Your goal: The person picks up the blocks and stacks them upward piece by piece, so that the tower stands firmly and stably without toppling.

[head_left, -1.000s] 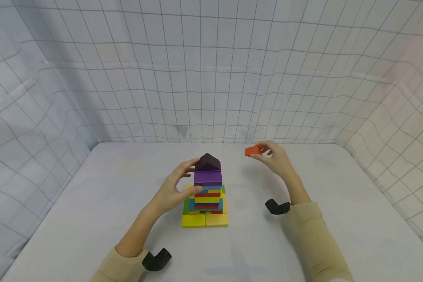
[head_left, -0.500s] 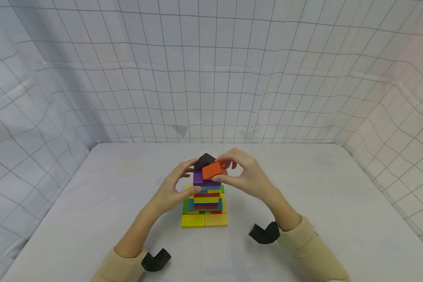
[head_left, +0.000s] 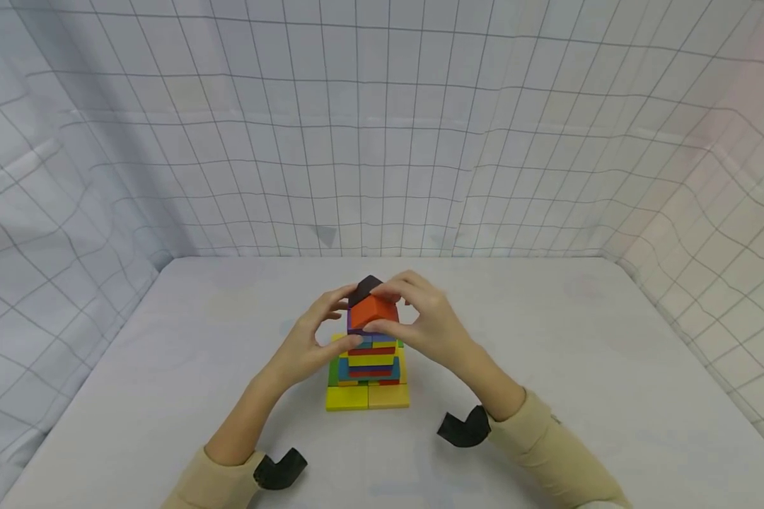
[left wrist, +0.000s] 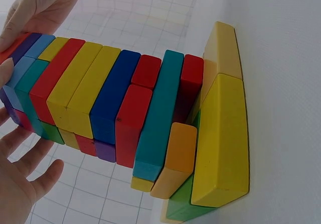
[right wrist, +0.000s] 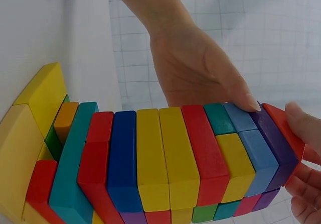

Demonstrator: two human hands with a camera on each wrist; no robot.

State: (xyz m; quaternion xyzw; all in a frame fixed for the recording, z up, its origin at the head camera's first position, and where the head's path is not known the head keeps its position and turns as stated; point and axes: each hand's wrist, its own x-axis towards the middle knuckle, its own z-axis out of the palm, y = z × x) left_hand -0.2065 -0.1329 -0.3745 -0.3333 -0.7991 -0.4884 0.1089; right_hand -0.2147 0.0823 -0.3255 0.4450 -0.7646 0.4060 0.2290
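A tower of colourful wooden blocks [head_left: 372, 360] stands on a low base of yellow and green blocks [head_left: 346, 399]. My left hand [head_left: 304, 348] holds the tower's upper part from the left, its thumb against a light blue block [right wrist: 235, 116] and its fingers on the far side. Between thumb and fingers, my right hand [head_left: 429, 324] pinches an orange roof-shaped block [head_left: 374, 309] over the purple layer [right wrist: 273, 138] at the top. Behind the orange block, a dark peaked block [head_left: 364, 289] is partly covered by the right hand's fingers.
A white table [head_left: 547, 339] carries the tower. White cloth with a dark grid [head_left: 382, 141] hangs behind it and at both sides. Black angled pieces [head_left: 281, 469] sit at both wrists, near the sleeves.
My right hand has brought the orange block left from beside the tower to its top, turning it square in front of the dark block. The left hand has stayed on the tower.
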